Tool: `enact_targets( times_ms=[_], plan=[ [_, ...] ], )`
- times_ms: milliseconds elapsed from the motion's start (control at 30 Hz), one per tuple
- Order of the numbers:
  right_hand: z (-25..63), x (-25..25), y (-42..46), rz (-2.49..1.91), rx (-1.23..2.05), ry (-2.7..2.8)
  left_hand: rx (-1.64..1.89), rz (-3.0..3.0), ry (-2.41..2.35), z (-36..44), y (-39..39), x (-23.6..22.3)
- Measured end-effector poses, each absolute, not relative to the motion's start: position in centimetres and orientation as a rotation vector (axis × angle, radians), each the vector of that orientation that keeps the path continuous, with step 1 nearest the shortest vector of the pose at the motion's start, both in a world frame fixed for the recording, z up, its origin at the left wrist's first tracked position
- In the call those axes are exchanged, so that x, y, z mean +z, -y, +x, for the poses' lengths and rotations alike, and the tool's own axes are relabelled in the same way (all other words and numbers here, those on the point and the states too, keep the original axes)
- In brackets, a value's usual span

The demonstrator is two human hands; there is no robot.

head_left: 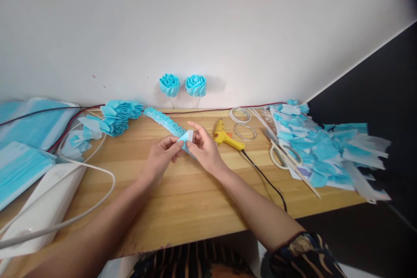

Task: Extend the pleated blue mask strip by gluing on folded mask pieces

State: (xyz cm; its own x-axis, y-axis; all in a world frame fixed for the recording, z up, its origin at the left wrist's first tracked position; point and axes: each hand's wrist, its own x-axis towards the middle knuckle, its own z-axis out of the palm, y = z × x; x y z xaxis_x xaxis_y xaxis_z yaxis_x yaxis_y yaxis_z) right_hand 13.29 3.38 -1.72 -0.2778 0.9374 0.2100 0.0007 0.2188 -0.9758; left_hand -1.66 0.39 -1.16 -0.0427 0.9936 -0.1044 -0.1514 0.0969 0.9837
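A long blue strip of thin fabric [164, 120], pleated along its far part, slants across the table toward me. Its near end shows a pale blue fold with a white edge. My left hand [164, 152] pinches this fold from the left between thumb and fingers. From the right, my right hand [204, 147] grips the same end, thumb pressed on it and one finger sticking out. A little to the right of my right hand lies a yellow glue gun [226, 137], its black cord running toward the table's front edge.
Two blue fabric roses [195, 85] on sticks lean at the wall; more roses [119, 115] lie left. Scissors [280, 150], sticks, tape rolls [240, 115] and blue scraps [325, 152] lie right. A white power strip [45, 204], looping cables and blue sheets [22, 169] occupy the left.
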Motion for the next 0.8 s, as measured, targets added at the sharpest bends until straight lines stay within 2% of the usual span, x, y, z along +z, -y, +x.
enact_targets(
  times_ms=[233, 333, 433, 633, 800],
  plan=[
    [13.5, -1.3, -3.5, -0.821, 1.459, 1.357, 1.293, 0.902, -1.155, -2.0, -0.6, -1.3],
    [14.0, -0.7, -3.9, -0.859, 1.418, 1.357, 1.302, 0.858, -1.128, -2.1, -0.5, -1.0],
    [15.5, 1.0, -4.3, -0.935, 1.191, 1.443, 1.301, 0.816, -1.107, -2.0, -0.5, -0.8],
    [21.5, 5.2, -3.6, -1.349, 0.443, 2.005, 1.285, 0.717, -1.060, -2.0, -0.5, -0.5],
    [24.3, 3.2, -3.2, -1.648, 0.075, 2.540, 1.273, 0.712, -1.060, -2.0, -0.5, -0.8]
  ],
)
